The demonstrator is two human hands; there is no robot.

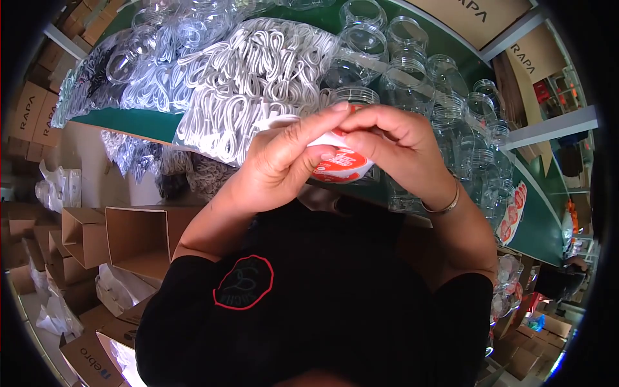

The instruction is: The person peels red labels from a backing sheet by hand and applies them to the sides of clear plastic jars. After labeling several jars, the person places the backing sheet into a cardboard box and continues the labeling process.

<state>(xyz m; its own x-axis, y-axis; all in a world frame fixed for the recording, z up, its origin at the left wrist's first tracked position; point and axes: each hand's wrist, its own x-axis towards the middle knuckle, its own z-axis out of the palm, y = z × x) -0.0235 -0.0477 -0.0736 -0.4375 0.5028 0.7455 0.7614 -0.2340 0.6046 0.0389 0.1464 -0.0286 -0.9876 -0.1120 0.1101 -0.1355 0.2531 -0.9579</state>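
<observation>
Cupping a red-and-white label [345, 161] between them, the left hand [277, 164] and right hand [407, 142] come together in front of the chest. The label sits just under the fingertips, on the body side, and bows as if wrapped on something round; what lies beneath it is hidden. The left fingers are clamped on it, the thumb over its near edge and the forefinger stretched out above. The right fingers are bent, their tips close together over its far edge; whether they pinch it, I cannot tell. The step in hand looks like fitting or smoothing the label, which seems partly covered by the fingers. The next move probably calls for a steady left grip while the right fingertips press the edge flat. Beyond the left fingers lie bundled cables [258, 64]; beyond the right ones stand clear jars [407, 84], and well to their right lies a label sheet [514, 213].
</observation>
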